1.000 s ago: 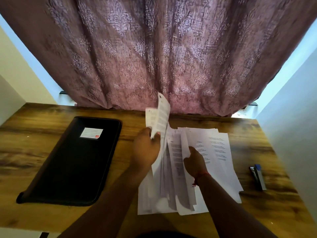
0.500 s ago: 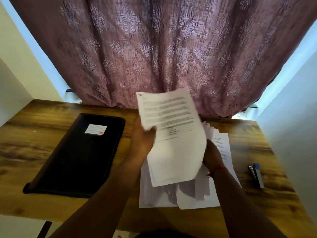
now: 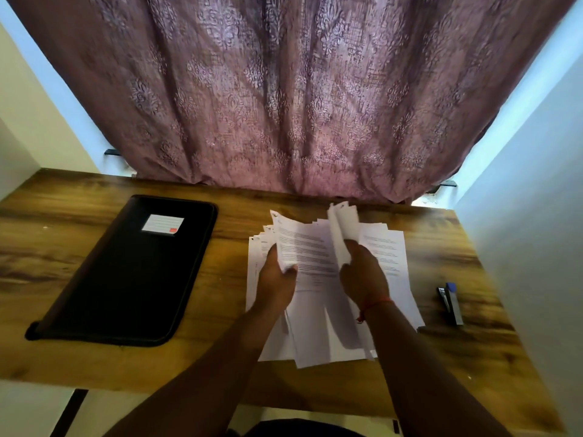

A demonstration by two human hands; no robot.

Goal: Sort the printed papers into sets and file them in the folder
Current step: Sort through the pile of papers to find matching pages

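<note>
While the folder [image 3: 126, 272] lay closed at nine o'clock, the left hand [image 3: 277, 279] and right hand [image 3: 362, 275] each pinched sheets from the unsorted papers [image 3: 318, 310] at centre; filing remained undone.

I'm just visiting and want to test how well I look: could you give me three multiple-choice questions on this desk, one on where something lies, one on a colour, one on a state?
1. Where is the stapler?
A. On the folder
B. At the desk's right edge, beside the papers
C. In a hand

2. What colour is the folder?
A. Black
B. Red
C. White

3. What state is the folder in?
A. Open, papers inside
B. Standing upright
C. Closed, lying flat

Answers: 1 B, it lies on the wood right of the papers. 2 A, black with a pale label. 3 C, its cover is shut.
</note>
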